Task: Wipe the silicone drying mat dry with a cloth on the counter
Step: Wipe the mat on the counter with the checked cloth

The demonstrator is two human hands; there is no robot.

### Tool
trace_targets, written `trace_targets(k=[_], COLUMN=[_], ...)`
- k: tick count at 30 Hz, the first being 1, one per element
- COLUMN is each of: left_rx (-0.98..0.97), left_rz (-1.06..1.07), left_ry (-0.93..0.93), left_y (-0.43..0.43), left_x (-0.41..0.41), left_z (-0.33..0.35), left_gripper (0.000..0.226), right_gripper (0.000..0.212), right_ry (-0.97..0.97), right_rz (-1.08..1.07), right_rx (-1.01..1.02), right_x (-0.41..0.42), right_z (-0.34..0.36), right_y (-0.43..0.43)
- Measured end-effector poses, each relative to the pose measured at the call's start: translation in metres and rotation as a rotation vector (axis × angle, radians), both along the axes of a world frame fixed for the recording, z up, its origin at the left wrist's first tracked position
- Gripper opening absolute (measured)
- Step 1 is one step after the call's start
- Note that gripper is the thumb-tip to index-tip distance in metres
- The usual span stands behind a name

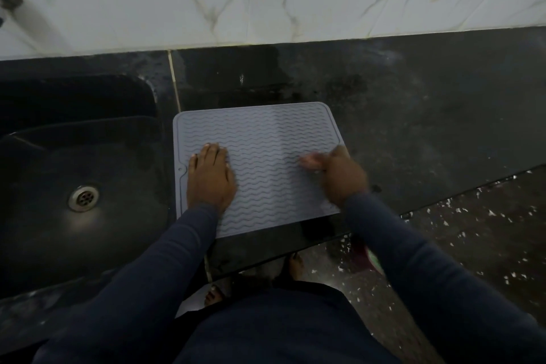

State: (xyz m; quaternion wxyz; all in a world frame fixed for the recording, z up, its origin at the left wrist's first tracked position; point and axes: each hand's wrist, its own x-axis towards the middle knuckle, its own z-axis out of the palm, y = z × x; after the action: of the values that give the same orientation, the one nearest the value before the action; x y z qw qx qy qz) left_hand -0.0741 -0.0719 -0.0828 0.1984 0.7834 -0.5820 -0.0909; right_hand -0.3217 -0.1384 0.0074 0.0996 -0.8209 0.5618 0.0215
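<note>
Left hand [211, 179] lies flat and palm down, fingers straight, on the left part of the grey silicone drying mat [266, 142]. The mat lies on the dark desk [413, 115] beside the sink [74, 156]. Right hand [336, 173] is at the mat's right edge, blurred, so I cannot tell its grip.

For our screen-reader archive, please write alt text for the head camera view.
A person's left hand lies flat on a grey wavy-ribbed silicone mat on a black counter; the blurred right hand is at the mat's right edge. A dark sink lies to the left.
</note>
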Motion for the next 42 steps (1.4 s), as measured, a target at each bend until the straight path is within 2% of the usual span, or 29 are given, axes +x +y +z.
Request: trace_targets(k=[3, 5, 9, 11, 13, 16, 19, 21, 24, 26, 30, 32, 35, 38, 42], left_rx=[-0.016, -0.018, -0.022, -0.018, -0.015, -0.012, 0.005, 0.016, -0.011, -0.031, -0.04, -0.057, -0.032, -0.017, -0.023], left_rz=[0.003, 0.004, 0.001, 0.001, -0.001, -0.001, -0.009, -0.02, -0.016, 0.001, 0.009, 0.017, 0.031, 0.025, 0.045], left_ry=[0.002, 0.005, -0.005, -0.006, -0.007, -0.006, 0.01, 0.014, 0.026, 0.043, 0.056, 0.062, 0.08, 0.096, 0.09], left_y=[0.0, 0.0, 0.0, 0.0, 0.0, 0.0, 0.0, 0.0, 0.0, 0.0, 0.0, 0.0, 0.0, -0.001, 0.0], left_x=[0.0, 0.001, 0.001, 0.001, 0.001, 0.001, 0.001, 0.003, 0.003, 0.002, 0.002, 0.001, 0.001, 0.003, 0.003], left_z=[0.0, -0.001, -0.001, 0.0, 0.001, 0.0, 0.001, 0.001, 0.0, 0.0, -0.001, 0.0, 0.001, 0.0, -0.001], left_gripper=[0.054, 0.054, 0.054, 0.054, 0.054, 0.052, 0.047, 0.047, 0.047, 0.05, 0.051, 0.05, 0.053, 0.057, 0.054], right_gripper=[0.03, 0.035, 0.03, 0.034, 0.034, 0.048, 0.029, 0.035, 0.036, 0.039, 0.049, 0.042, 0.034, 0.038, 0.041], right_ry=[-0.075, -0.103, 0.017, 0.147, 0.209, 0.079, -0.066, -0.059, -0.07, 0.047, 0.228, 0.202, -0.009, -0.05, 0.0], right_rz=[0.187, 0.193, -0.105, -0.242, -0.275, -0.077, 0.11, 0.204, 0.203, 0.225, -0.076, -0.133, 0.082, 0.288, 0.34], right_rx=[0.106, 0.136, -0.02, 0.004, 0.096, 0.148, 0.025, 0.077, 0.067, -0.006, 0.029, 0.051, 0.058, 0.15, 0.128], right_x=[0.045, 0.024, -0.076, -0.099, -0.087, -0.027, 0.058, 0.101, 0.091, 0.056, -0.008, 0.005, 0.074, 0.12, 0.076], right_z=[-0.014, -0.02, -0.018, -0.014, -0.008, 0.006, -0.007, -0.016, -0.019, -0.021, -0.009, 0.0, -0.005, -0.018, -0.015], right_y=[0.063, 0.078, 0.051, 0.029, 0.008, 0.003, 0.029, 0.047, 0.034, 0.005, -0.068, -0.076, -0.04, 0.004, -0.027])
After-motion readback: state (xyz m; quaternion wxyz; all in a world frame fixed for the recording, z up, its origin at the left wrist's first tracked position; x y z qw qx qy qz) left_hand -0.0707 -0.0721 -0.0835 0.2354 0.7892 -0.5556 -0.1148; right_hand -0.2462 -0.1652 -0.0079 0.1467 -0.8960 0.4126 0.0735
